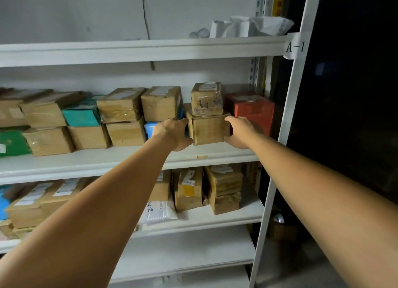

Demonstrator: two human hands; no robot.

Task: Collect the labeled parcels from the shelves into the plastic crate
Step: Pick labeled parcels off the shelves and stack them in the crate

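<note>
A brown cardboard parcel (210, 129) stands on the middle shelf (129, 158), with a smaller taped parcel (206, 99) stacked on top of it. My left hand (174, 133) holds the lower parcel's left side, fingers reaching behind it. On the opposite side, my right hand (241, 132) grips the same parcel, thumb along its top edge. Both arms are stretched forward. No plastic crate is in view.
Several more brown, teal, green and blue parcels fill the middle shelf to the left. A red box (252, 110) stands right of the held parcel. The lower shelf (204, 218) carries more labeled parcels. White bags (247, 27) lie on the top shelf. The white upright (286, 126) bears a tag "A-1".
</note>
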